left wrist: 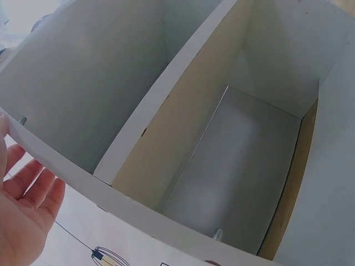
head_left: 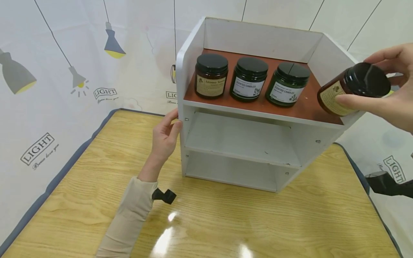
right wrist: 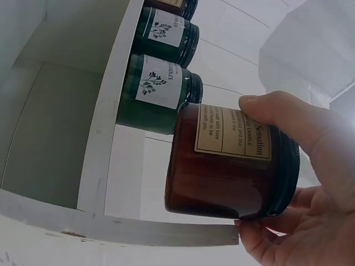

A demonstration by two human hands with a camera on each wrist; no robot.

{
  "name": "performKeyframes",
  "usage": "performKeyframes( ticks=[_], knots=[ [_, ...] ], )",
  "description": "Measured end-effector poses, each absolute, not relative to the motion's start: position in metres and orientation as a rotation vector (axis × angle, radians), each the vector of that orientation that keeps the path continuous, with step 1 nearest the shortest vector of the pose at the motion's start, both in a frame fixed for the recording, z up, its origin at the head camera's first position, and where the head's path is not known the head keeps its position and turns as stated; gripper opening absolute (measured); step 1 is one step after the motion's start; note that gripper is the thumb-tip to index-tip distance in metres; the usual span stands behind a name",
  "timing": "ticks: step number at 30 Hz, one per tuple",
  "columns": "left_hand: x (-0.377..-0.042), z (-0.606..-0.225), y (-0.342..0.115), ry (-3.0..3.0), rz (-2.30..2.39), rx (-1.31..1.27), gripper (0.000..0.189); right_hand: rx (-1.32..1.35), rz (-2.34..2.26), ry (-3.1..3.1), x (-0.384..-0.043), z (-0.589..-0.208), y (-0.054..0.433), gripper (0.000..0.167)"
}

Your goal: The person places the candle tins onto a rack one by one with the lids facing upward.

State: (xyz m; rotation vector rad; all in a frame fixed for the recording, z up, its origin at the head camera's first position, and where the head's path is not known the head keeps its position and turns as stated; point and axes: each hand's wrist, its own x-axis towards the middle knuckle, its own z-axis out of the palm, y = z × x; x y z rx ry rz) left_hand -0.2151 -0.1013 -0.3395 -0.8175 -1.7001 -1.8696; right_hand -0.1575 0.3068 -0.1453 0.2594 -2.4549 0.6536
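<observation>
My right hand (head_left: 398, 104) grips a brown glass candle jar (head_left: 333, 95) with a black lid and tan label, thumb on one side and fingers on the other. It is tilted at the right end of the white shelf unit (head_left: 242, 136), overlapping the side wall in the head view. On the unit's reddish-brown top stand another brown candle jar (head_left: 210, 86) and two green candle jars (head_left: 247, 87) (head_left: 285, 92), all black-lidded. My left hand (head_left: 165, 138) holds the front edge of the unit's left side panel (left wrist: 100, 197), fingers behind it.
Low white walls rim the unit's top at the back and sides. Below are two open compartments with small metal pegs (left wrist: 218, 235). The unit stands on a wood-grain table (head_left: 258, 222), with a lamp-printed white cloth (head_left: 142, 53) hanging behind.
</observation>
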Motion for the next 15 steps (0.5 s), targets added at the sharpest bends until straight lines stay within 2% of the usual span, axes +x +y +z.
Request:
performKeyframes(
  ticks=[6, 11, 15],
  knots=[
    [-0.215, -0.338, -0.101, -1.707, -1.863, -0.822, 0.040, 0.286, 0.598, -2.503, -0.165, -0.143, 0.308, 0.073],
    [-0.215, -0.338, -0.101, -1.715, -1.860, -0.823, 0.038, 0.353, 0.558, -2.571, -0.170, -0.141, 0.305, 0.070],
    [-0.214, -0.338, -0.101, -1.720, -1.861, -0.814, 0.038, 0.304, 0.549, -2.660, -0.171, -0.134, 0.298, 0.069]
  ],
)
